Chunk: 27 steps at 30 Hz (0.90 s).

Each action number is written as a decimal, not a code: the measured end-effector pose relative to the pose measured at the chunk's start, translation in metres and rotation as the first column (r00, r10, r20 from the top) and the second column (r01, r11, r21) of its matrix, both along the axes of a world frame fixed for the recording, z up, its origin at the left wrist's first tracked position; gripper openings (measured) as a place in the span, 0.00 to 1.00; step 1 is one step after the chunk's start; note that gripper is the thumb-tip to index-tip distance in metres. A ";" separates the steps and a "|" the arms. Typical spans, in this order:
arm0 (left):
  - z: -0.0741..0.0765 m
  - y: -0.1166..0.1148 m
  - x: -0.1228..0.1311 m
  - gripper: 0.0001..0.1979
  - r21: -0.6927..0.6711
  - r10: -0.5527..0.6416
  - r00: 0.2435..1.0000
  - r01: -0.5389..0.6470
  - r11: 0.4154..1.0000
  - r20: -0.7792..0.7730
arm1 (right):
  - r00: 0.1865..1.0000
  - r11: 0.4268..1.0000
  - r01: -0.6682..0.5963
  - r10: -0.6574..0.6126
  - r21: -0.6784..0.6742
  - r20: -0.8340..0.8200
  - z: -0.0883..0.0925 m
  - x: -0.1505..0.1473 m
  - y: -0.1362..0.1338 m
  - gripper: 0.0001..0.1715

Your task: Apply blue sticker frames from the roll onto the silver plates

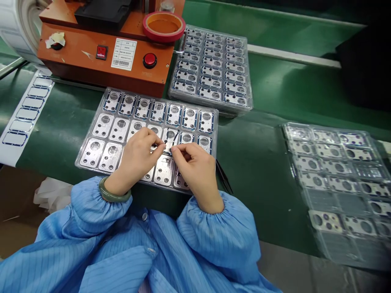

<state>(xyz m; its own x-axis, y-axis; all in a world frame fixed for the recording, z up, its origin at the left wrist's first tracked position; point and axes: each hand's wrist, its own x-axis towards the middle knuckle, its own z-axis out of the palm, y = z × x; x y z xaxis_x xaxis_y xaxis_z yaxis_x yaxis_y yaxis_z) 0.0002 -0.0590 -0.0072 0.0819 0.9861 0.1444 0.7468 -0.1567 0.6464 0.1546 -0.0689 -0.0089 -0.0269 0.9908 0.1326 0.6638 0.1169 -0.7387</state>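
Note:
A clear plastic tray [91, 122] of small silver metal plates with round holes lies on the green belt in front of me. Both hands hover over its middle row. My left hand [137, 158], with a green bangle on the wrist, and my right hand [195, 171] each pinch an end of a thin clear film sticker with a dark outline [170, 142], held over one plate. The back row and the right plates in the middle row carry blue-edged stickers; those at the left are bare metal.
An orange machine [100, 53] with a red button and a red tape roll [164, 26] stands behind the tray. A stack of filled trays [210, 65] sits beside it, more trays [342, 179] at the right. A sticker backing strip [26, 110] runs at the left. Black tweezers [224, 177] lie by my right wrist.

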 end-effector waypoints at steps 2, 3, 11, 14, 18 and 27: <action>0.001 0.000 0.000 0.04 0.001 -0.009 1.000 0.009 1.000 -0.007 | 1.000 1.000 -0.007 0.007 0.012 0.016 -0.001 0.000 0.000 0.11; 0.001 0.000 0.000 0.04 0.005 -0.013 1.000 0.013 1.000 -0.011 | 1.000 1.000 -0.011 0.010 0.020 0.023 -0.001 0.000 0.000 0.11; 0.001 0.000 -0.001 0.03 0.014 -0.025 0.999 0.025 1.000 -0.048 | 0.999 0.997 -0.028 0.025 0.069 0.038 -0.003 0.001 -0.002 0.11; 0.001 0.001 0.000 0.03 0.008 -0.024 0.998 0.024 1.000 -0.065 | 1.000 0.998 -0.018 0.018 0.061 -0.007 -0.002 0.002 -0.002 0.10; 0.002 0.002 0.001 0.03 -0.014 -0.028 0.995 0.027 1.000 -0.092 | 1.000 0.995 -0.021 0.021 0.096 0.001 -0.002 0.002 -0.004 0.09; 0.002 0.001 0.001 0.03 -0.008 -0.037 0.994 0.037 0.999 -0.103 | 0.997 0.999 -0.019 0.016 0.040 0.078 -0.002 0.003 -0.003 0.10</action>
